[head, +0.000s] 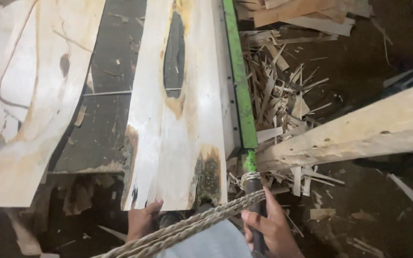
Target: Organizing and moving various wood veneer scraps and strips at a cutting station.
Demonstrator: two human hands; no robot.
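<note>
The near edge of a pale veneer sheet [178, 124] is touched by the left hand [142, 220], whose fingers [155, 204] are curled up against that edge; whether the sheet is actually gripped cannot be told. A dark handle [256, 210] is enclosed by the right hand [273, 228], its fingers [247, 216] wrapped fully shut around it. Above those fingers the handle is joined to a green blade bar [240, 81], laid along the sheet's right side. A twisted rope [192, 229] is knotted to the handle just above the right hand and is stretched down past the left hand. A second sheet [20, 105] is seen well left of the left hand on the dark desk [106, 119]. Scraps [283, 100] are heaped right of the bar, with a plank [359, 129] above the right hand.
</note>
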